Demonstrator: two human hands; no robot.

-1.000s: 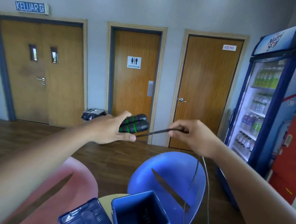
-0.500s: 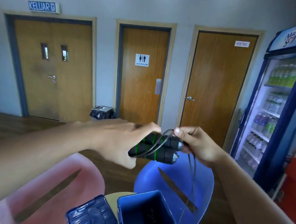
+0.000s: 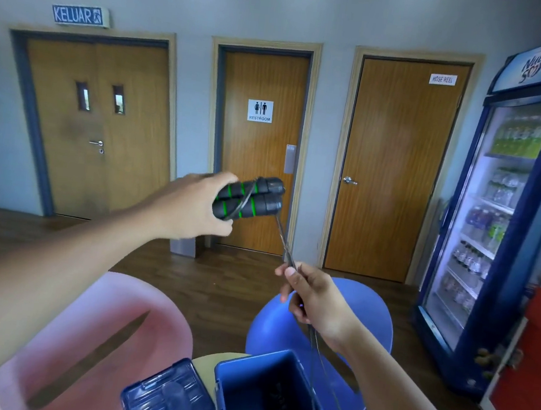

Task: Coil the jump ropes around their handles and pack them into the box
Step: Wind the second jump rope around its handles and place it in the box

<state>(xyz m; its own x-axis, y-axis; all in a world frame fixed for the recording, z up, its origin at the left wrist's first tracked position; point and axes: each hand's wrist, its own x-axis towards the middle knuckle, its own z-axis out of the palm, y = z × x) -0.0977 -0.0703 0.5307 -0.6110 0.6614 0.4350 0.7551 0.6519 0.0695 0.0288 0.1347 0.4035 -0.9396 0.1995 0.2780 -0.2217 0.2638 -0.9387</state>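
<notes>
Held up in front of the doors, slightly to 11 o'clock of the view's centre, the pair of black foam jump-rope handles with green rings (image 3: 248, 197) lie side by side in the left hand (image 3: 192, 206). Its fingers and thumb wrap round their near ends. The handles' long axis runs nearly level, with the cap ends aimed between 2 and 3 o'clock, and one turn of cord already crosses them at a slant. From those cap ends the thin dark rope cord (image 3: 282, 236) runs taut toward 5 o'clock into the right hand (image 3: 315, 301), which pinches it between thumb and curled fingers. The slack drops on toward 6 o'clock, past the open blue plastic box (image 3: 232, 401) on the small round table, whose lid (image 3: 165, 397) lies just beside it at 9 o'clock. The handles look light, firm and grippy, best clamped together at the foam. The cord seems thin, limp and somewhat springy, so it likely needs steady tension, held close to the handles, or the turns will slip off.
</notes>
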